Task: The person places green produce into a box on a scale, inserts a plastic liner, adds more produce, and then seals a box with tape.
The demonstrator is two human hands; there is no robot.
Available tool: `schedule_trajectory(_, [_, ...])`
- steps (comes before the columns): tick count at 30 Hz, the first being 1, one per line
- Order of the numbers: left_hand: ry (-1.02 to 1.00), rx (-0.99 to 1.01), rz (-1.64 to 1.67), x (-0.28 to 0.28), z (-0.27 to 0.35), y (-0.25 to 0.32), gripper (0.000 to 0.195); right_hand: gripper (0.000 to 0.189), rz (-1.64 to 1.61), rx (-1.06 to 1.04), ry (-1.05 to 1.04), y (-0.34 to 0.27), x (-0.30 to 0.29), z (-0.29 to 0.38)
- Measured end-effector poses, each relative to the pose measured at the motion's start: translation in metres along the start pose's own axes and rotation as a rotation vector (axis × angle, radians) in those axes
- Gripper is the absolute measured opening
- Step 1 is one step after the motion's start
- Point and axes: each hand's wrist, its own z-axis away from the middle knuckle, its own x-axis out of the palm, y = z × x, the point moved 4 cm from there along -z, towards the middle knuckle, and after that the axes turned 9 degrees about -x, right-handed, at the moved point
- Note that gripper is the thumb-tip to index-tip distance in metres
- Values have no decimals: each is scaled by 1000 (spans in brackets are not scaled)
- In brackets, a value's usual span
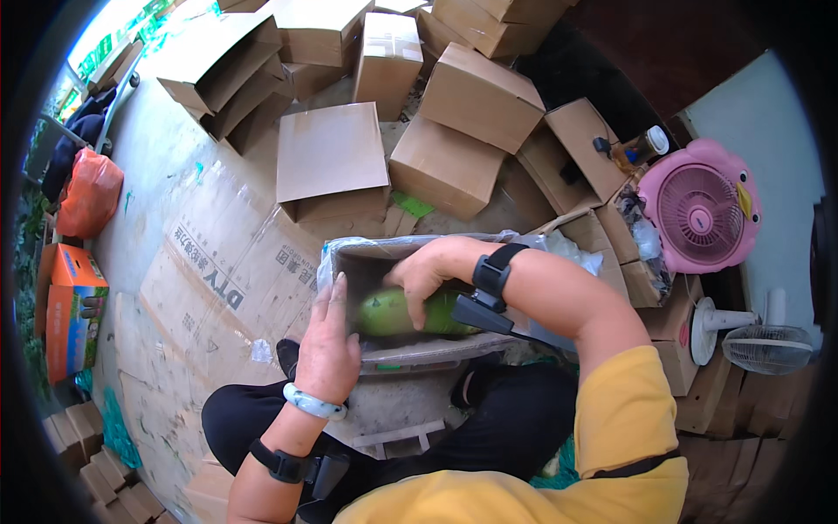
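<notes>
Between my knees stands a cardboard box (419,357) with clear plastic lining folded over its rim. Smooth green fruit (383,313) lies inside, possibly papaya or melon; my right hand covers part of it, so I cannot tell whether it is one piece or two. My right hand (425,272) reaches down into the box over the fruit. Its thumb lies against the green skin, while the other fingers point to the far left and are partly hidden. My left hand (327,354) rests along the box's left end, fingers straight and thumb apart, holding nothing.
Open cartons (332,154) and a stacked carton (481,95) stand beyond the box. At right are a pink fan (700,213) and a small white fan (766,347). Flattened cardboard (216,262) covers the floor at left, near an orange bag (90,193) and a printed box (75,311).
</notes>
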Motion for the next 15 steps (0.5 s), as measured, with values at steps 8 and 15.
schedule_trajectory(8, [5, 2, 7, 1, 1, -1, 71, 79, -178, -10, -144, 45, 29, -66])
schedule_trajectory(15, [22, 50, -15, 6, -3, -2, 71, 65, -487, -195, -126, 81, 57, -105])
